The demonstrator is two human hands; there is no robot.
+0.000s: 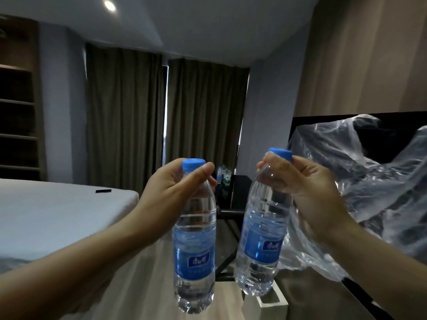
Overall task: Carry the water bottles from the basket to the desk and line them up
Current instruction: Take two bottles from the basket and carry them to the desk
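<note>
Left hand (pixel 168 195): fingers (pixel 205 169) clamped on left bottle (pixel 195 239) neck. Right hand (pixel 309 192): same on right bottle (pixel 261 239). Both hang near upright, lower centre. Far bottles (pixel 223 174) at frame centre, straight ahead between hands; likely drop-off spot.

Both your arms are bare. Your left forearm (pixel 80 257) and right forearm (pixel 381 257) show uncovered skin from the picture's edge up to the wrist. Your left hand (pixel 171 192) and right hand (pixel 309 192) are bare as well, fingers and backs uncovered, the visible skin smooth and unmarked.
</note>
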